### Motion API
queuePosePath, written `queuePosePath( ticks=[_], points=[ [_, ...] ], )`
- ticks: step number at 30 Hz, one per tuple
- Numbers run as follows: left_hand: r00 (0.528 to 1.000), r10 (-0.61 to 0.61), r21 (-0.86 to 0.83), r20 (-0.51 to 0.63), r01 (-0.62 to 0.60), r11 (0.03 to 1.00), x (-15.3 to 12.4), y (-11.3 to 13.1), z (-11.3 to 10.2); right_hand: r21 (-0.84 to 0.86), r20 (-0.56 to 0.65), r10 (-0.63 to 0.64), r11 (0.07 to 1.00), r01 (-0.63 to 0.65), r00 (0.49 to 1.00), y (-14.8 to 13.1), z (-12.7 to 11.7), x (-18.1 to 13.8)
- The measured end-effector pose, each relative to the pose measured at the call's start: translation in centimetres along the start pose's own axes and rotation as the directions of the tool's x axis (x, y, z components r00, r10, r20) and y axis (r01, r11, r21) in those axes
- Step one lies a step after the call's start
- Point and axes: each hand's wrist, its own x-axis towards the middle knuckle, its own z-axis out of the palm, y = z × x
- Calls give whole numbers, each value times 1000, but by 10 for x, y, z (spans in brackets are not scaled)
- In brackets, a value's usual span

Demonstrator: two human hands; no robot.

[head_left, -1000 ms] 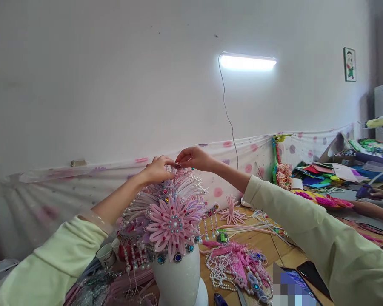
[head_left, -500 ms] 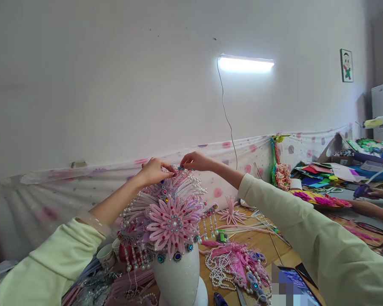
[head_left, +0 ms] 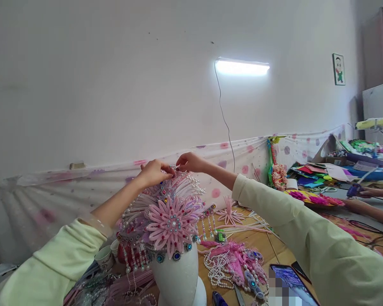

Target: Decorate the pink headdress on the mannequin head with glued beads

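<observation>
A pink beaded headdress (head_left: 171,225) sits on a white foam mannequin head (head_left: 176,280). It carries a large pink looped-petal flower, blue and red gems, pearl-tipped sprays and hanging pearl tassels. My left hand (head_left: 155,172) is at the top of its crest, thumb and fingers pinched together. Just to the right, my right hand (head_left: 191,163) has its fingers bent down and pinched at the same tip. The hands nearly meet there; the small beaded part between the fingertips is partly hidden.
Pearl strings (head_left: 218,270) and pink tassels (head_left: 238,259) lie right of the stand, near a phone (head_left: 292,280). A pink looped flower (head_left: 230,212) lies behind. White cups (head_left: 104,257) stand left. Farther right, another person's hand (head_left: 367,192) holds a glue gun (head_left: 353,190).
The view has shifted slightly. My right hand has moved a little closer to my left at the crest, and less of the beaded part shows between them.
</observation>
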Motion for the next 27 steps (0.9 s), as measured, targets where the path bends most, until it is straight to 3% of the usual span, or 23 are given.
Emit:
queuePosePath(
  ticks=[6, 17, 27],
  points=[
    [1000, -11, 64, -25, 13, 998, -3, 3, 1, 100, 52, 79, 991, -84, 996, 4, 1, -1],
    [998, -13, 106, -64, 20, 994, -4, -2, 1, 97, -53, -11, 995, 16, 999, 8, 5, 2],
    [996, -13, 101, -85, 21, 995, -3, 2, 1, 315, 13, -54, 948, 47, 998, -16, -6, -13]
  ],
)
